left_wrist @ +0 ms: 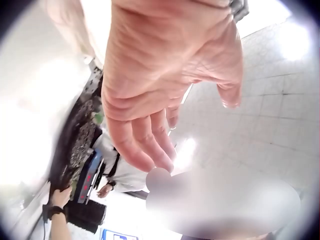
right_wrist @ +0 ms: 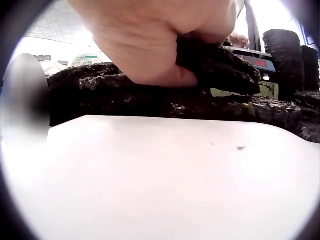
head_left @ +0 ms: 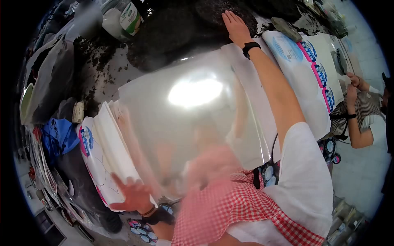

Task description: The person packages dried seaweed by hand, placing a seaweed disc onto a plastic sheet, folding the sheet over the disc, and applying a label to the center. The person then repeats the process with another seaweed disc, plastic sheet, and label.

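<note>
My right hand [head_left: 237, 29] lies at the near edge of a dark, rough round sheet [head_left: 209, 12], its fingers stretched over the top. In the right wrist view the thumb of the right hand [right_wrist: 150, 45] presses against a dark layered edge [right_wrist: 225, 70], with dark material between thumb and fingers; the fingertips are hidden. The left hand [head_left: 133, 196] is spread, palm showing in the left wrist view, holding nothing, near a white package [head_left: 96, 164] at the lower left. A glossy clear plastic sheet [head_left: 164, 123] lies between the arms.
Blue-and-pink printed packages [head_left: 303, 74] lie to the right of my arm. A white tub [head_left: 117, 24], a blue bag [head_left: 59, 135] and dark crumbs are at the left. Another person [head_left: 361, 110] works at the right. Tall dark stacks [right_wrist: 283, 60] stand beyond my right hand.
</note>
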Tool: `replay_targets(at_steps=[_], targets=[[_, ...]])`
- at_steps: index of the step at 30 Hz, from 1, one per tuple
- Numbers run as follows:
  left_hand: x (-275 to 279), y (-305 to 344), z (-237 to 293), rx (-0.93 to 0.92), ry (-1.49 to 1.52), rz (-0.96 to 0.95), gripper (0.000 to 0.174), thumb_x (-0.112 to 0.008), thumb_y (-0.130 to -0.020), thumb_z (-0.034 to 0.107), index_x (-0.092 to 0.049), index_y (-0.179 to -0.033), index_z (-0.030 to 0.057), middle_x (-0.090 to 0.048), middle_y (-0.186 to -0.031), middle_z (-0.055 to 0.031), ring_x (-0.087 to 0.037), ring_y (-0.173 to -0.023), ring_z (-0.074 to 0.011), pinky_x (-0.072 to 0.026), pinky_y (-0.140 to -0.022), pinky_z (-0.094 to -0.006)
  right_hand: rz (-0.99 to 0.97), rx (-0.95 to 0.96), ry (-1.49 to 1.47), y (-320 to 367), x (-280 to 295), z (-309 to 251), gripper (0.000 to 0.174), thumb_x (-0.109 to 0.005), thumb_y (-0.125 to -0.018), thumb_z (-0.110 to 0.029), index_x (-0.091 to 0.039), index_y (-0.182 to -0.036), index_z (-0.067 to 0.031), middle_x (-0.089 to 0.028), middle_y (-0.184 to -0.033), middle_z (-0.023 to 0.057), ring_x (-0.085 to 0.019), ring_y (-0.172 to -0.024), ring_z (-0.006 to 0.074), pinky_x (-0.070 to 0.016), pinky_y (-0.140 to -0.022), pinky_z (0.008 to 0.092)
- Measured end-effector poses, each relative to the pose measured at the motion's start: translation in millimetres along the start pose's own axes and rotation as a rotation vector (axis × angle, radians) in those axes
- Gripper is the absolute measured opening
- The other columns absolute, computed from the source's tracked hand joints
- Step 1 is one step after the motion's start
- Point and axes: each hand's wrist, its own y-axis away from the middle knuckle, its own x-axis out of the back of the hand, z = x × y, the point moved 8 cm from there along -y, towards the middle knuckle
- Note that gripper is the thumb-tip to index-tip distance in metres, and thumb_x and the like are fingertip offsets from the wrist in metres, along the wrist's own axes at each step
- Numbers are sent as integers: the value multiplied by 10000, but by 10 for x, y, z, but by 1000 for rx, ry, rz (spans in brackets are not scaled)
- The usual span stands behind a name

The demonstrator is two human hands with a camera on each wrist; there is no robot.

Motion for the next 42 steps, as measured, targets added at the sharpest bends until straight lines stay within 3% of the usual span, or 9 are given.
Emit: replay_targets(at_steps=[5,8,11,12,15,22,35,38,42], targets=[[373,-212,-647,271,-45,70,860,-528,-910,585,-93,-1547,205,-513,-1289,-131,-543,-1115,-275,-428,-918,-460,196,78,34,179,692,122,475,-559,-830,-54,-512,-1303,-42,-509,-1368,147,-474,-1285,276,-393,-1054,375],[554,-223,-906,463,-540,309,573,-604,-925,394,-445,-1379,84,-608,-1216,-171,-601,-1078,-338,-461,-938,-457,193,121,11,524,1489,-33,465,-562,-831,-69,-523,-1293,-33,-491,-1381,169,-469,-1286,299,-408,-1032,398],[437,-67,-945,367,-1655,-146,232,-645,-887,170,-629,-1080,43,-601,-1223,-168,-603,-1073,-360,-460,-956,-414,165,120,-153,1148,2187,-566,507,-559,-817,-46,-526,-1323,-44,-504,-1391,137,-475,-1304,277,-398,-1067,409],[414,63,-981,315,-1630,-264,93,-683,-806,68,-644,-885,39,-594,-1239,-164,-554,-1162,-392,-394,-1027,-481,140,127,-256,1399,2335,-828,525,-555,-799,-50,-521,-1323,-25,-502,-1390,153,-471,-1307,295,-391,-1076,422],[314,462,-993,224,-1803,-675,195,-727,-762,113,-605,-906,64,-506,-1364,-170,-419,-1318,-395,-276,-1085,-567,-141,213,-464,1970,2561,-1716,530,-529,-802,-60,-511,-1330,-19,-489,-1389,187,-472,-1299,318,-368,-1096,437],[656,703,-954,405,-1915,-663,373,-756,-763,317,-543,-989,110,-282,-1542,-163,-157,-1460,-366,-42,-1151,-483,-378,294,-752,2243,2358,-2338,765,-638,-800,-458,-429,-1389,-16,-286,-1496,261,-278,-1388,401,-256,-1138,485],[652,690,-883,209,-1901,-469,94,-695,-783,150,-649,-822,78,-478,-1386,-99,-419,-1264,-311,-301,-1032,-446,-324,396,-730,2269,2348,-2387,669,-561,-891,-481,-447,-1380,-38,-320,-1486,234,-291,-1394,354,-246,-1141,446],[685,410,-907,416,-1822,-585,104,-686,-789,143,-653,-853,67,-532,-1284,-105,-497,-1129,-294,-397,-936,-398,-350,411,-834,2114,2343,-2449,623,-568,-898,-464,-475,-1351,-47,-340,-1485,216,-308,-1387,346,-254,-1138,434],[287,-349,-839,231,-2237,-376,94,-673,-834,158,-643,-880,82,-587,-1150,-125,-566,-961,-305,-460,-788,-377,-615,201,-1345,1996,2206,-2340,408,-617,-877,-370,-609,-1131,-51,-377,-1476,191,-372,-1357,324,-395,-1016,373]])
